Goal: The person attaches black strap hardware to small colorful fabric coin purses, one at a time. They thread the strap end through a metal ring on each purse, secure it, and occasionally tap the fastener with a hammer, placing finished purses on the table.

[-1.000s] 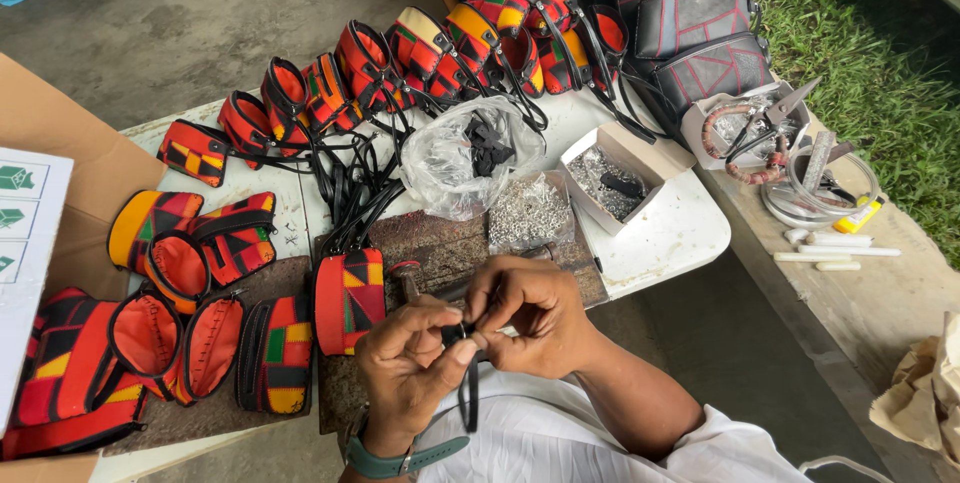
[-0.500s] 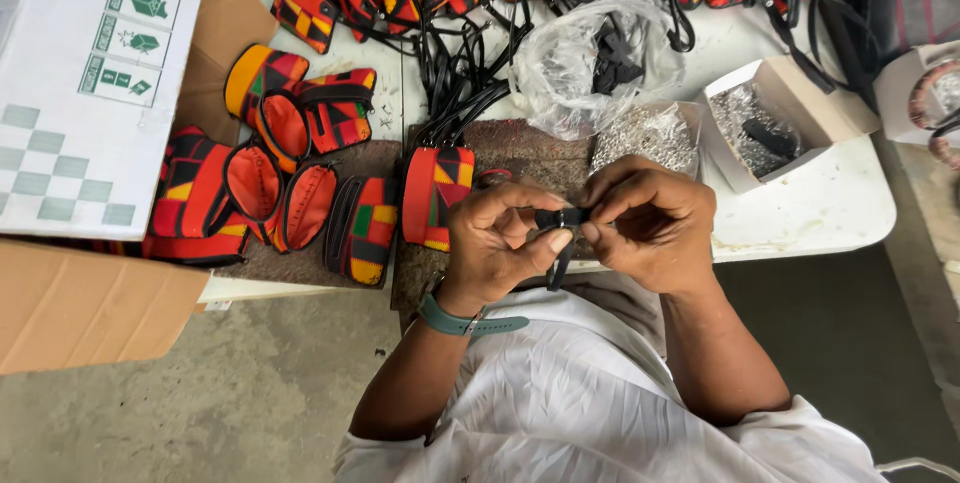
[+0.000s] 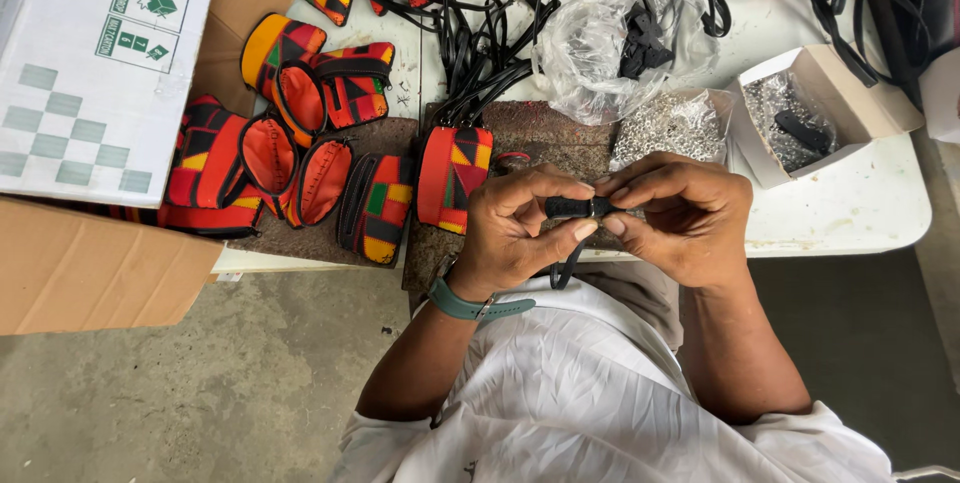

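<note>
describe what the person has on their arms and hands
Both hands are bare: left hand, right hand, with no gloves or rings visible. A teal watch band circles the left wrist. The forearms are uncovered; short white sleeves end near the elbows.

**Layout at the counter**

The hands meet at the near edge of the counter (image 3: 850,213), left hand (image 3: 515,233) and right hand (image 3: 680,218) pinching a strap piece (image 3: 577,208) between them. Just behind the left hand stands a pouch (image 3: 455,178) on a mat (image 3: 545,128). Left of it lie more pouches (image 3: 300,158); farther left sits a cardboard box (image 3: 95,73). Behind the right hand lies a bag of metal fittings (image 3: 675,128), a small open box (image 3: 825,108) to its right, a plastic bag (image 3: 620,43) behind.
</note>
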{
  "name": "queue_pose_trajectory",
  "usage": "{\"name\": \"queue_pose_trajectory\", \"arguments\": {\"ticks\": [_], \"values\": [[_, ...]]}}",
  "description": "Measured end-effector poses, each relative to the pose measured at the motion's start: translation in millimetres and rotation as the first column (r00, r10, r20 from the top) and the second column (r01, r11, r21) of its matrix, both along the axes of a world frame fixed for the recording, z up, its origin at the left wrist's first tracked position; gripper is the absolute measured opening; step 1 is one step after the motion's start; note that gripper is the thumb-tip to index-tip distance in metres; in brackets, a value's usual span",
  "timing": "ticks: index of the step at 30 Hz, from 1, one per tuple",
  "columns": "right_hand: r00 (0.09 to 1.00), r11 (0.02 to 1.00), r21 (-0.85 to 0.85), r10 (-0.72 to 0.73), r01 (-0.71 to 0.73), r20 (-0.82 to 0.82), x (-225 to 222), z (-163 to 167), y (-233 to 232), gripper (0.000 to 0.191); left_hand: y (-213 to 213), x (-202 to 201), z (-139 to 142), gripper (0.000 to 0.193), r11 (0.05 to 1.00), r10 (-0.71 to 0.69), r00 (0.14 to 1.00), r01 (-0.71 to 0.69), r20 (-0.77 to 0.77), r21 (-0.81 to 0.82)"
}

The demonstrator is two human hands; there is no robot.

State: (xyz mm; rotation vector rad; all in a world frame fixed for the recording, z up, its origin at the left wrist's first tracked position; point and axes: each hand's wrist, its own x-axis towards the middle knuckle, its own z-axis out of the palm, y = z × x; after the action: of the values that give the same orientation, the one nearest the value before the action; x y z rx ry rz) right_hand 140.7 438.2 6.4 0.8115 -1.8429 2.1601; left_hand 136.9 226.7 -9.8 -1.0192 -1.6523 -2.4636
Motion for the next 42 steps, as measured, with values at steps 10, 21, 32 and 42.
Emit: {"name": "queue_pose_trajectory", "arguments": {"ticks": [10, 21, 32, 42], "values": [[0.999, 0.753, 0.656, -0.049, 0.049, -0.018, -1, 0, 9, 0.043, 21, 7, -32, 0.045, 0.744, 0.354, 0.920, -0.385, -0.166, -0.546], [0.973, 0.864, 0.503, -0.104, -0.014, 0.206, -10, -68, 1, 0.015, 1, -1, -32, 0.052, 0.695, 0.320, 0.942, -0.305, -0.099, -0.651], [0.963, 0.892, 0.404, -0.257, 0.202, 0.085, -31, -75, 6, 0.008, -126, -96, -29, 0.054, -0.048, 0.654, 0.653, -0.470, -0.383, -0.881], [0.944, 0.587, 0.751, -0.295, 0.301, -0.148, -44, -42, 6, 0.025, -117, -120, -36, 0.030, 0.444, 0.579, 0.815, -0.328, -0.013, -0.834]]}}
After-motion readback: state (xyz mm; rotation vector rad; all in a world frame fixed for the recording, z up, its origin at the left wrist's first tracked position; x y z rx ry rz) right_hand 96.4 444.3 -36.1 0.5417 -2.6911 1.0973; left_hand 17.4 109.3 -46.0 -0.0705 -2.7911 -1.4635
